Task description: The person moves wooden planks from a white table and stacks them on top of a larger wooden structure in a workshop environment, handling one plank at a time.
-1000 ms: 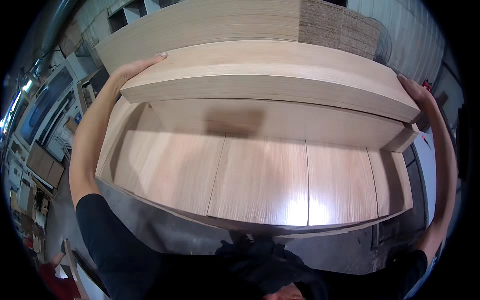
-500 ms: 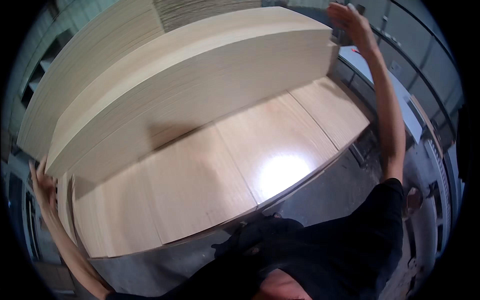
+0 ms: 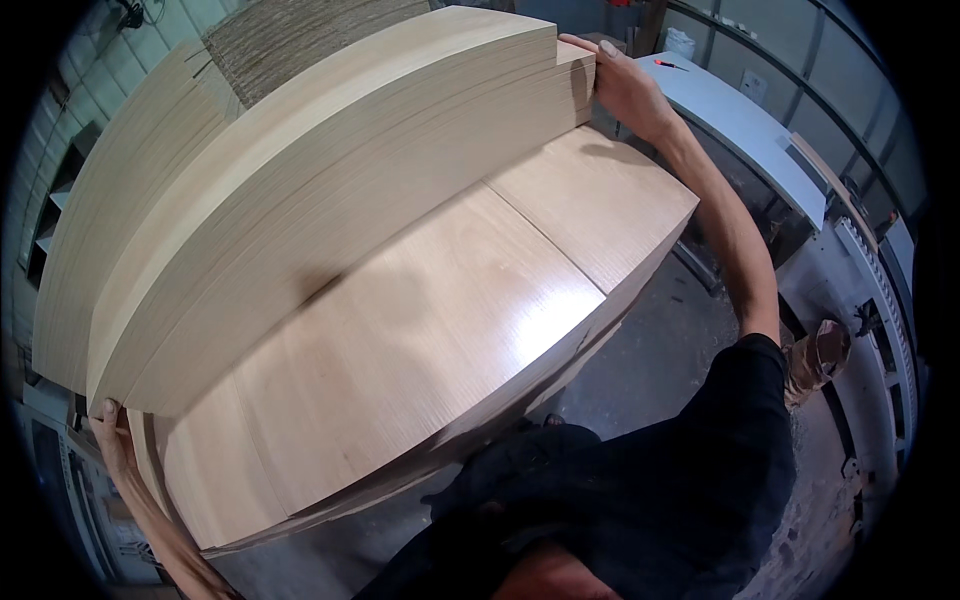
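Note:
A thick stack of long, pale wood panels (image 3: 350,170) rises on a layer of lower boards (image 3: 440,300). My right hand (image 3: 628,88) is at the stack's far right end, its fingers reaching over and behind the corner and its thumb on top, just beside a step where some panels stick out past the upper ones. At the near left end, my left hand (image 3: 112,428) holds the lower corner, with the thumb on the front side. Its other fingers are mostly hidden.
Behind stands another stack of pale panels (image 3: 110,210) and a rough brown stack (image 3: 310,45). To the right are a white-topped table (image 3: 740,125) with a small red and black item on it, and a brown paper sack (image 3: 818,360). Grey floor (image 3: 660,330) lies beside me.
Both hands have come onto the ends of the panel stack; earlier the right was raised beyond it and the left stood spread beside it. The view has shifted.

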Available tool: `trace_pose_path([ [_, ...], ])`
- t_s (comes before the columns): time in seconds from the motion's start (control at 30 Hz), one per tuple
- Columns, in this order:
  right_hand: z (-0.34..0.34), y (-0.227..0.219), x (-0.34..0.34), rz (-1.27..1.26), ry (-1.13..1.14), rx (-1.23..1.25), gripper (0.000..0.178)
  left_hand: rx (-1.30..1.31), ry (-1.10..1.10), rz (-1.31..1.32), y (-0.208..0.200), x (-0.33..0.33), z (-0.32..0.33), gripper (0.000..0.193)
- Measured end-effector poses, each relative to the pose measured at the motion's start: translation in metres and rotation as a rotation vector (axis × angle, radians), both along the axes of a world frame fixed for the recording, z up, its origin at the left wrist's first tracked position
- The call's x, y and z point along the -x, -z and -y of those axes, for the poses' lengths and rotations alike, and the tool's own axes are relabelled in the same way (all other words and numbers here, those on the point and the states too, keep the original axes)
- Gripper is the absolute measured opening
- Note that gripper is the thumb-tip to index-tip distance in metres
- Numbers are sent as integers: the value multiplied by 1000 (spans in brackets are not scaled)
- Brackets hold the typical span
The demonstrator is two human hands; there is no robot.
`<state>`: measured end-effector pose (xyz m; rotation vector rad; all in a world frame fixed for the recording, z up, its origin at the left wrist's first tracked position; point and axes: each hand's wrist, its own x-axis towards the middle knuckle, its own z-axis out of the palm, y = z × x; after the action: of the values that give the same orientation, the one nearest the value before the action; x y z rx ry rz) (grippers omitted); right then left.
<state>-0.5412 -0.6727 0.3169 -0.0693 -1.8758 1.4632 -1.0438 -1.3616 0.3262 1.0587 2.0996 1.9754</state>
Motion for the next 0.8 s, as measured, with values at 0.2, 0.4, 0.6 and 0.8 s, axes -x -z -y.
trace_pose_path([
  [0.2, 2, 10, 4, -47, 53, -88, 73, 40, 28, 6, 0, 14, 2, 81],
  [0.4, 4, 15, 7, -44, 160, -143, 74, 67, 16, 7, -4, 17, -1, 82],
  [0.6, 7, 13, 12, -55, 191, -142, 73, 18, -41, -65, -7, -11, -30, 74],
  [0.8, 9, 13, 15, -69, 208, -140, 70, 127, -6, -44, -17, -1, -28, 81],
])
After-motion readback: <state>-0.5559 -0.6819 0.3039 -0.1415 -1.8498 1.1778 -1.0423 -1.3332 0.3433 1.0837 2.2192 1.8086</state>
